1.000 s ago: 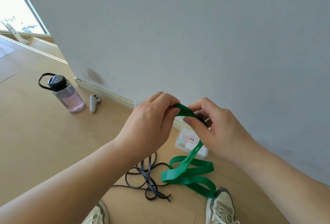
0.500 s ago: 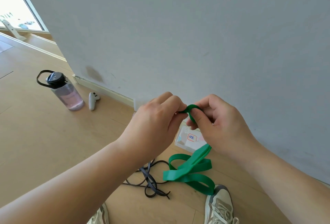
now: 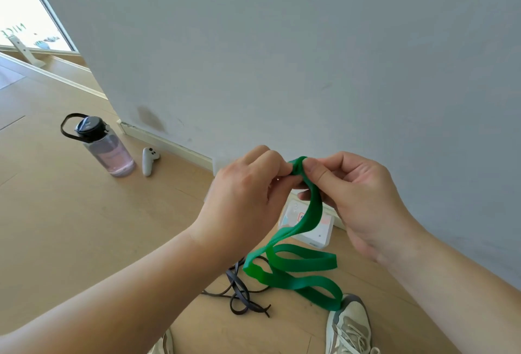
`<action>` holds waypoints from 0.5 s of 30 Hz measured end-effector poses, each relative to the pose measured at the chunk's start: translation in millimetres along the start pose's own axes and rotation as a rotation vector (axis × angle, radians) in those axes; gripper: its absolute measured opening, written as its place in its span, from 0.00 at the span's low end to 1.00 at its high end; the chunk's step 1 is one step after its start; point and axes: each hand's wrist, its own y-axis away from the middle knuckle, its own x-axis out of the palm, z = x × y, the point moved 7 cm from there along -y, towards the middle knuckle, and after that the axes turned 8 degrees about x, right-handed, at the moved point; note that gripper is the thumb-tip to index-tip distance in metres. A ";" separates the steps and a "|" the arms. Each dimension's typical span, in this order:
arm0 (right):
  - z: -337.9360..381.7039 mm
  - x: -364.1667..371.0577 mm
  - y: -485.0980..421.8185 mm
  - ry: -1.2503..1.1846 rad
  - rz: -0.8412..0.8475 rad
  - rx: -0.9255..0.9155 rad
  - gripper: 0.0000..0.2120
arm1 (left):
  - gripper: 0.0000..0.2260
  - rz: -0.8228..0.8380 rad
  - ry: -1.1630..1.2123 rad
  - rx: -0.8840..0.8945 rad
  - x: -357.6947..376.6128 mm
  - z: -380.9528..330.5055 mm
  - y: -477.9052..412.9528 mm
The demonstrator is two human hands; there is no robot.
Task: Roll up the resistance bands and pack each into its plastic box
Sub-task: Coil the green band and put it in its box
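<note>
Our hands have lifted the folded end of the long green rubber resistance band (image 3: 313, 212) higher, left hand (image 3: 242, 201) and right hand (image 3: 361, 201) fingertip to fingertip, both pinching it, loops trailing on wooden floor (image 3: 84, 226), strand crossing clear plastic box (image 3: 324, 236)

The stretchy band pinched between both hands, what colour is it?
Plain bright green resistance band, clearest in the head view.
</note>
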 end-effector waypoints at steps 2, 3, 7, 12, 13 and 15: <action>0.0 -1.2 0.9 0.007 -0.016 0.003 0.06 | 0.06 -0.003 0.000 0.017 1.6 -0.9 0.7; -0.5 -1.1 1.8 0.008 -0.017 0.004 0.05 | 0.04 -0.013 0.005 0.026 0.4 -0.1 0.1; 0.1 1.4 6.8 0.001 -0.028 -0.019 0.04 | 0.01 -0.041 0.097 0.024 -3.6 6.1 -5.2; 2.9 3.9 7.8 -0.001 -0.045 -0.049 0.03 | 0.04 -0.036 0.103 0.001 -0.9 7.1 -5.6; 2.5 4.9 7.8 0.001 -0.040 -0.050 0.04 | 0.03 -0.032 0.115 -0.007 -1.2 7.6 -5.3; 2.0 5.6 7.6 0.021 -0.043 -0.052 0.05 | 0.01 -0.010 0.147 -0.013 -0.9 8.0 -4.2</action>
